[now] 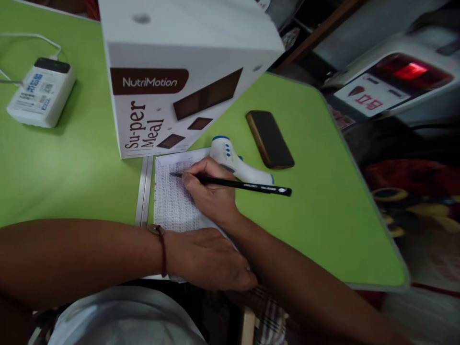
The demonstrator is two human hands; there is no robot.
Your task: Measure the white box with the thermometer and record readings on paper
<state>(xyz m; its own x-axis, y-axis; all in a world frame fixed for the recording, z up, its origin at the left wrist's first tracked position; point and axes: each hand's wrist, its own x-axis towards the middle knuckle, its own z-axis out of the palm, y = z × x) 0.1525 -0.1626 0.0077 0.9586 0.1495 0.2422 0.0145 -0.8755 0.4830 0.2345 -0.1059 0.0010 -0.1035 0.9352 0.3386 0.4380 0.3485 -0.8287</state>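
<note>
My right hand (212, 189) is closed around a black pen (251, 186), whose tip meets the upper part of a paper sheet (172, 203). Rows of small characters fill the sheet. Across the sheet's lower end lies my left hand (210, 258), back upward, with a dark red cord bracelet at the wrist. Its fingers bend down beside my right forearm and are mostly hidden. Just beyond my right hand rests a white and blue infrared thermometer (230, 158), partly covered by that hand.
A large white NutriMotion box (151, 115) stands at the sheet's far end. A phone (271, 139) lies to the right on the green table (316, 215). At the left sits a white device (43, 93) with cables. Off the right edge is a white machine (391, 79) with a red light.
</note>
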